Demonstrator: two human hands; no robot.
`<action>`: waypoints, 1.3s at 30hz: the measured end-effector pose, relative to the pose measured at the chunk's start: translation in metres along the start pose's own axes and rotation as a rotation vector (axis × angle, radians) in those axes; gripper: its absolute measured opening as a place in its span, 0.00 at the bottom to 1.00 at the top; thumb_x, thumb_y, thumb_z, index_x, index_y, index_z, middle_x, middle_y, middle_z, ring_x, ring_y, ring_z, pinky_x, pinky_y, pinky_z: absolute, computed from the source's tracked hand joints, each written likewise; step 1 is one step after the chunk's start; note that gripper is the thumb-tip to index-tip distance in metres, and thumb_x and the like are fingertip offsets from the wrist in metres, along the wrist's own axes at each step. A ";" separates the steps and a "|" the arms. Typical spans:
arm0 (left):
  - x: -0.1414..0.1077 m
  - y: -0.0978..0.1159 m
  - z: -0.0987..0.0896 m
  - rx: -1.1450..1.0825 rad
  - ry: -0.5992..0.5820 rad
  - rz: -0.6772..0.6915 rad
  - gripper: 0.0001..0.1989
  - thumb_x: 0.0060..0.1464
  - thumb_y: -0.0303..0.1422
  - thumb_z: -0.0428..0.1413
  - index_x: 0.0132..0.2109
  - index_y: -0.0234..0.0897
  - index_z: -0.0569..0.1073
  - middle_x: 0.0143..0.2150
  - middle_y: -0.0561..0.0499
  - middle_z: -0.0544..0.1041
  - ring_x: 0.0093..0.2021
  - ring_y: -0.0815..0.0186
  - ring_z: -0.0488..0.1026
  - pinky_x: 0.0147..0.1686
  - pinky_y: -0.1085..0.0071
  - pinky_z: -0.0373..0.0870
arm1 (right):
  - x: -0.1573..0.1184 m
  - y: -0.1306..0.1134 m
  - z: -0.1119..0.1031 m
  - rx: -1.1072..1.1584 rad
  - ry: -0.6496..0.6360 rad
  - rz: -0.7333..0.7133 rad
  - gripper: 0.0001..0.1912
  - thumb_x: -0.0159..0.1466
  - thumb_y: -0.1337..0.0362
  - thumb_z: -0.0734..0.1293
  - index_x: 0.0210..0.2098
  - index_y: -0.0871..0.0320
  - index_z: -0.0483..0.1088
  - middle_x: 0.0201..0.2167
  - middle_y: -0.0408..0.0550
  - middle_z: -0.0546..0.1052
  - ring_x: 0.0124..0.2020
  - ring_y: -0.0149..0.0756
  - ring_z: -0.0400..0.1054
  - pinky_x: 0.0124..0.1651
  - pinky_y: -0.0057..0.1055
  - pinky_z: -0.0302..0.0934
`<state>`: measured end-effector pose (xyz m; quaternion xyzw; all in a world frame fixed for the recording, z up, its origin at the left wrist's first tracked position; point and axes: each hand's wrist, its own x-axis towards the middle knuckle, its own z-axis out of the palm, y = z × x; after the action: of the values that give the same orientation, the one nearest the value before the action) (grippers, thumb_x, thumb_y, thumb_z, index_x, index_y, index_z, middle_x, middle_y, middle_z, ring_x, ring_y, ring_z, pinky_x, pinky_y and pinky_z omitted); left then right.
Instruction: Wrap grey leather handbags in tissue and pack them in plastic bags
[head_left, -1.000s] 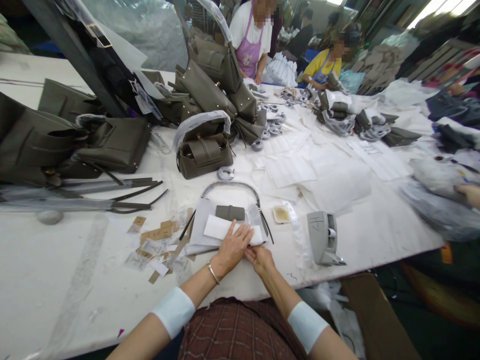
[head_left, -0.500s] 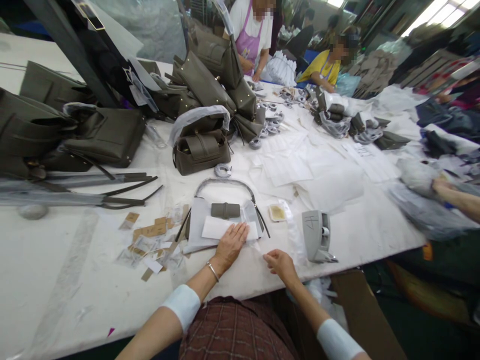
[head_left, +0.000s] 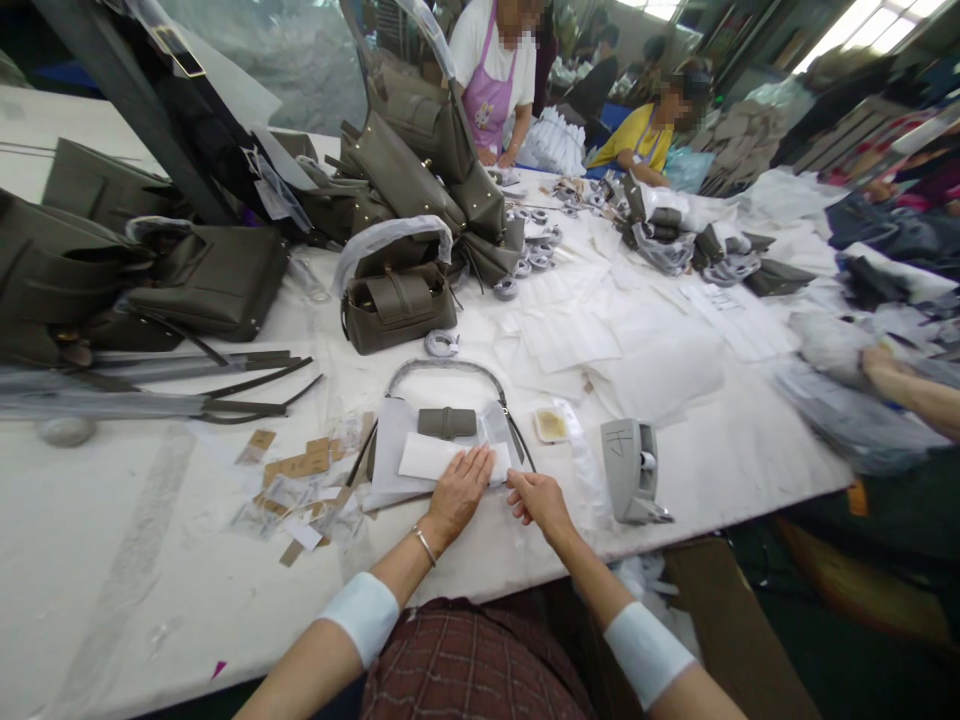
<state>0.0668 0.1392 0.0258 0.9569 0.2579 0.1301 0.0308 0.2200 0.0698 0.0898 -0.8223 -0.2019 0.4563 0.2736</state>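
My left hand lies flat, fingers stretched out, on a folded white paper. The paper rests across the front of a grey-green handbag, which lies on the table with white sheeting over much of it. Its brown-green flap tab shows above the paper, and its wrapped handle arches toward the far side. Close by the paper's right end, my right hand has thumb and forefinger pinched together; what they hold is too small to make out.
A grey tape dispenser stands to the right, beside a small dish. Brown tags and little clear packets lie on the left. Finished-looking handbags pile up behind. White sheets spread rightward; co-workers stand across the table.
My right hand has moved left and away from me, up to the paper's right end, still pinched. My left hand stays flat on the paper. The view has shifted slightly.
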 end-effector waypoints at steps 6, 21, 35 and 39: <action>0.003 0.005 -0.004 0.069 -0.035 -0.014 0.24 0.64 0.25 0.43 0.65 0.31 0.60 0.66 0.41 0.64 0.62 0.58 0.66 0.58 0.60 0.65 | 0.007 -0.006 0.007 -0.078 0.026 -0.018 0.15 0.63 0.57 0.62 0.25 0.58 0.71 0.25 0.49 0.79 0.19 0.32 0.71 0.19 0.25 0.58; 0.020 0.003 -0.009 0.092 -0.042 0.098 0.19 0.64 0.24 0.44 0.61 0.28 0.64 0.53 0.38 0.73 0.58 0.53 0.68 0.58 0.48 0.63 | 0.026 -0.038 -0.021 -0.848 0.102 -0.371 0.10 0.60 0.61 0.66 0.23 0.55 0.73 0.22 0.46 0.78 0.28 0.36 0.72 0.28 0.27 0.52; 0.004 0.004 0.006 0.158 0.064 -0.011 0.22 0.66 0.28 0.42 0.65 0.36 0.60 0.60 0.39 0.68 0.55 0.52 0.67 0.54 0.43 0.62 | 0.070 -0.025 -0.017 -0.346 0.041 -0.232 0.13 0.54 0.55 0.71 0.22 0.56 0.68 0.12 0.37 0.68 0.17 0.29 0.64 0.21 0.24 0.53; 0.006 0.005 0.004 0.164 0.055 -0.035 0.21 0.67 0.29 0.42 0.64 0.37 0.61 0.60 0.40 0.68 0.55 0.53 0.67 0.54 0.45 0.62 | 0.068 -0.020 -0.017 -0.269 0.082 -0.169 0.11 0.53 0.58 0.71 0.25 0.55 0.66 0.16 0.38 0.71 0.19 0.30 0.67 0.19 0.23 0.54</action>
<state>0.0749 0.1377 0.0240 0.9475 0.2852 0.1344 -0.0526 0.2670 0.1202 0.0664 -0.8495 -0.3183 0.3666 0.2066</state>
